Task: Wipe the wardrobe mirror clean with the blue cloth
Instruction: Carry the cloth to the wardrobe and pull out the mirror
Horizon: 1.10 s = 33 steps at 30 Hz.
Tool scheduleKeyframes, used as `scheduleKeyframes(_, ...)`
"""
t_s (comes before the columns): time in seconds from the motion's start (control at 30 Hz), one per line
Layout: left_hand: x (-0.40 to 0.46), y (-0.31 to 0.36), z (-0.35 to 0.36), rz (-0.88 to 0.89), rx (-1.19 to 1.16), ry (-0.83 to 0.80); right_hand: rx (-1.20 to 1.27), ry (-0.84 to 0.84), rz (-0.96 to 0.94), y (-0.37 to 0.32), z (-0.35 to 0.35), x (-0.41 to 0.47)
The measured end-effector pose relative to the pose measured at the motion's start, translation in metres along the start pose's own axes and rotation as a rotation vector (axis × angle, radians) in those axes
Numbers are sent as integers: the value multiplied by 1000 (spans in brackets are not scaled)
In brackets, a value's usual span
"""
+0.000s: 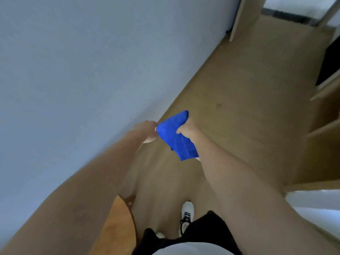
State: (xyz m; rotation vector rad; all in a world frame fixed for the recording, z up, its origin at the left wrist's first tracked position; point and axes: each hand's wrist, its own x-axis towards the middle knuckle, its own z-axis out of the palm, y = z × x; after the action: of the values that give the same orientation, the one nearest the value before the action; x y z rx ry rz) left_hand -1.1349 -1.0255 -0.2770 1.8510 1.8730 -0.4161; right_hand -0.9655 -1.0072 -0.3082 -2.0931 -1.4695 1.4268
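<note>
wall (pixel 73 70), pale blue-grey and plain, fills the whole side beyond your left arm and is the biggest thing in view. wooden floor (pixel 239 111) runs along the foot of that wall, meeting it in a slanted line that passes just behind your hands. wooden shelving (pixel 323 133) stands well away from the wall, on the far side of the floor strip, with a dark panel (pixel 331 63) above it. a pale door frame (pixel 241 17) stands at the far end of the wall. a rounded orange-brown wooden surface (pixel 117 229) sits close to the wall's foot, under your left forearm. your white shoe (pixel 186 214) with black laces is planted on the floor, a little out from the wall. blue cloth (pixel 174 137) hangs in the air near the wall's lower edge, folded and stretched between your two hands. your right hand (pixel 189 128) grips it with fingers curled round the cloth, on the side away from the wall. your left hand (pixel 149 131), on the wall side, pinches the cloth's near corner, though motion blur softens the fingers.
</note>
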Motion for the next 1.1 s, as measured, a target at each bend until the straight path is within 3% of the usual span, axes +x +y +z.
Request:
scheduleKeyframes(0.23,68,126,-37,217,69,26,294,149,149,52,-113,18)
scheduleKeyframes(0.53,152,242,-73,443,186,25,367,322,225,75,-214,47)
scheduleKeyframes(0.87,300,327,-157,645,380,-13,131,434,344,27,-308,141)
scheduleKeyframes(1.1,397,357,-219,812,336,14,101,526,399,-25,-370,207)
